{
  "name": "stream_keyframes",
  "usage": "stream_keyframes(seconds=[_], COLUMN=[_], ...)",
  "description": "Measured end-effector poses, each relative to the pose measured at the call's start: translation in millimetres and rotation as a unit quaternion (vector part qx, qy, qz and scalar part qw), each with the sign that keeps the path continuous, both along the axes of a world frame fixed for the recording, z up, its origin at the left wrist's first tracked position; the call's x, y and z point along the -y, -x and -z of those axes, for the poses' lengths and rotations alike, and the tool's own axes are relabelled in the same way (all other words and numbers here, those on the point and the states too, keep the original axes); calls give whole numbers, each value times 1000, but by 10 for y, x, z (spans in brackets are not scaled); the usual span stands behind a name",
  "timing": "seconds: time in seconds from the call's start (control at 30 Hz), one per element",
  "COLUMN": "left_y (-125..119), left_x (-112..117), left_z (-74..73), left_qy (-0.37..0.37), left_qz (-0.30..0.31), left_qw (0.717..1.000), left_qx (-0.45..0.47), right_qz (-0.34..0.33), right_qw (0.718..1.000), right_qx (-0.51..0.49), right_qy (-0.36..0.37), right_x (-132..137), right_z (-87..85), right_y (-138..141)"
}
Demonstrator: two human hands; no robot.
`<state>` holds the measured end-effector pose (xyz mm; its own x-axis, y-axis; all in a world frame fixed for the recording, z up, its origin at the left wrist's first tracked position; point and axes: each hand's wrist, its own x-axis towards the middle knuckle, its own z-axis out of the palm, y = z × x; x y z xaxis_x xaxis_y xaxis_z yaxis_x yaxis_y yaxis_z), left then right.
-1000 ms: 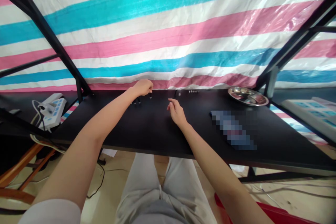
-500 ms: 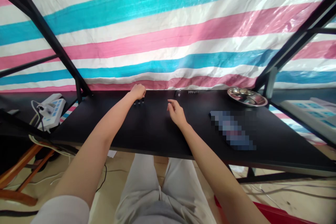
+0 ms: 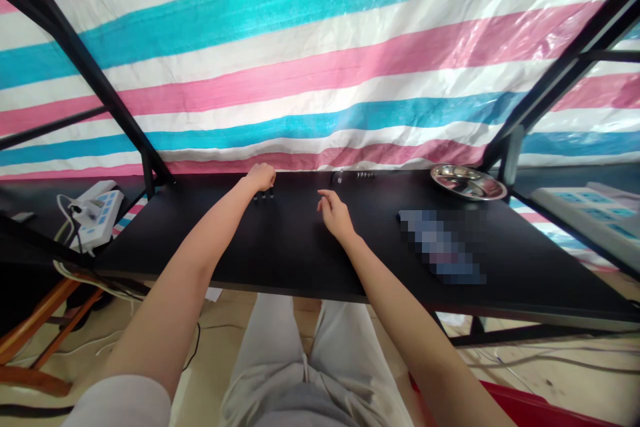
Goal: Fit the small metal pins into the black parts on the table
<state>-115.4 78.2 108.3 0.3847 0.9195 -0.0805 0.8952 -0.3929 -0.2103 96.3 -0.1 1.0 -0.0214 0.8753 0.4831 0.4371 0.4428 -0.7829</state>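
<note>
Head view: a person sits or stands at a black worktop point(image 3: 295, 253), both bare forearms reaching across it toward the far edge. On the left, the left grip point(image 3: 261, 177) is turned knuckles up, with its fingers curled downward near the back of the worktop. Three small black pieces point(image 3: 263, 195) show in a short row just below and in front of that hand as seen from the wearer, close to its curled fingers; the rightmost lies directly under the fingertips. Whether the fingers are clenched on that piece or merely rest against it, I cannot tell, since the hand hides its upper end. To the right, the right grip point(image 3: 336, 215) is released, its index finger reaching forward and the others loosely bent, well apart from the black pieces and over bare worktop. Beyond it, near the back edge, lie a small clear item point(image 3: 339, 177), too small to make out, and beside that a row of tiny shiny items point(image 3: 367, 175). Farther right sits a round metal dish point(image 3: 470, 185) close to the frame post, and nearer the wearer lies a blurred blue object point(image 3: 443, 247). Behind everything hangs a striped sheet point(image 3: 300, 80) in pink, white and blue; a white power strip point(image 3: 103, 217) lies at far left.
</note>
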Motion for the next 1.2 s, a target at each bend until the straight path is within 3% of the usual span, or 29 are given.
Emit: stream_keyframes(seconds=[0.5,0.97,1.2], left_y=[-16,-54,-367], left_x=[6,29,92], left_z=[-22,-78,48], left_qy=[13,-44,-55], left_qz=[-4,48,114], left_qw=[1000,998,991], left_qx=[-14,5,50], right_qz=[3,4,96], right_qw=[1000,1000,995], right_qx=[-5,-4,21], right_qy=[-3,3,19], right_x=[-15,-27,-82], right_z=[25,41,71], right_y=[-18,-21,-58])
